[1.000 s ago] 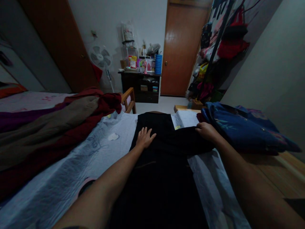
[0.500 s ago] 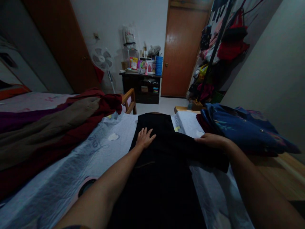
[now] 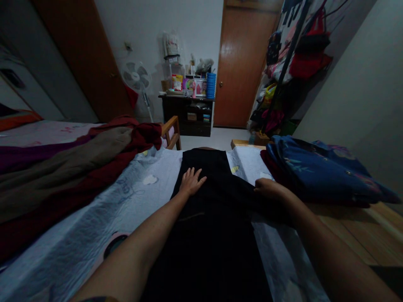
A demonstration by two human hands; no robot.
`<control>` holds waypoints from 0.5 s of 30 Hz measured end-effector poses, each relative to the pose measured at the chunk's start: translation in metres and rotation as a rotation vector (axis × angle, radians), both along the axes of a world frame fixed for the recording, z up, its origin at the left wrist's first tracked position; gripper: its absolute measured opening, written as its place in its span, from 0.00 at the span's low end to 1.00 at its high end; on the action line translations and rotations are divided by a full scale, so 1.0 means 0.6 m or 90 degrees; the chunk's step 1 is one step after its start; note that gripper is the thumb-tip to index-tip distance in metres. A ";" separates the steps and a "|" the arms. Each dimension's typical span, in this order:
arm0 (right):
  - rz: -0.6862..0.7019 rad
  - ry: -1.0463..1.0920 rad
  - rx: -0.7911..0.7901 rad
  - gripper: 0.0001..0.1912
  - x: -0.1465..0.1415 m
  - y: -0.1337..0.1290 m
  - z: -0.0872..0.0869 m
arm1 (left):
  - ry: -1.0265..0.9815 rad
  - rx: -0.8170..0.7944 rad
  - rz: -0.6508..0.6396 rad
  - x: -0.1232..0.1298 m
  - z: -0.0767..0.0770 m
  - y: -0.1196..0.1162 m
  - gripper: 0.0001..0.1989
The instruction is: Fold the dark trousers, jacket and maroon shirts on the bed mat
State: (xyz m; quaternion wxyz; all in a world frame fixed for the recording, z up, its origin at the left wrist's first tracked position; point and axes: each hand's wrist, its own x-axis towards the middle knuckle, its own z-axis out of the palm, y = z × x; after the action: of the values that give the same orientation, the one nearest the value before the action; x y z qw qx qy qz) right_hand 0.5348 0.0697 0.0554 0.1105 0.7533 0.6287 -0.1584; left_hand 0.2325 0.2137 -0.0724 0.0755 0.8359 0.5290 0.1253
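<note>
A black garment (image 3: pixel 209 243) lies spread lengthwise over the pale quilted cover in front of me. Flat on its upper left part rests my left hand (image 3: pixel 190 182), fingers spread and pressing down. My right hand (image 3: pixel 267 187) is closed on the upper edge of a sleeve-like part of the garment that reaches out to the right. Some of that part is hidden behind my right forearm. Under my left forearm a pink object with a dark round face (image 3: pixel 116 244) shows only partly.
Red, brown and purple clothes (image 3: pixel 94 155) are heaped on the left. Folded blue floral clothing (image 3: pixel 317 167) lies stacked on a wooden surface (image 3: pixel 355 226) at right. Beyond are a wooden rail (image 3: pixel 171 130), a fan (image 3: pixel 137 77), a dark cabinet (image 3: pixel 185 119) and a door (image 3: pixel 236 67).
My right hand has shifted slightly left and its fingers have curled into a tighter grip, drawing the sleeve-like part with it. My left hand stays in place.
</note>
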 end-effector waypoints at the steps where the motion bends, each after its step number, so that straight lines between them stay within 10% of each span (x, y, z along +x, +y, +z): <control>1: -0.001 -0.001 0.012 0.13 0.002 0.000 0.004 | -0.003 0.003 0.000 0.000 -0.001 0.000 0.36; 15: -0.106 -0.096 0.183 0.22 0.010 0.007 -0.005 | -0.007 -0.006 -0.008 -0.001 0.006 -0.004 0.40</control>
State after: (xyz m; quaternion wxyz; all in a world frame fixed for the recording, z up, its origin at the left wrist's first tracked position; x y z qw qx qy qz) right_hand 0.5407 0.0742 0.0526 0.0349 0.8205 0.5703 -0.0190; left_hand 0.2318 0.2116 -0.0688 0.0829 0.8380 0.5241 0.1271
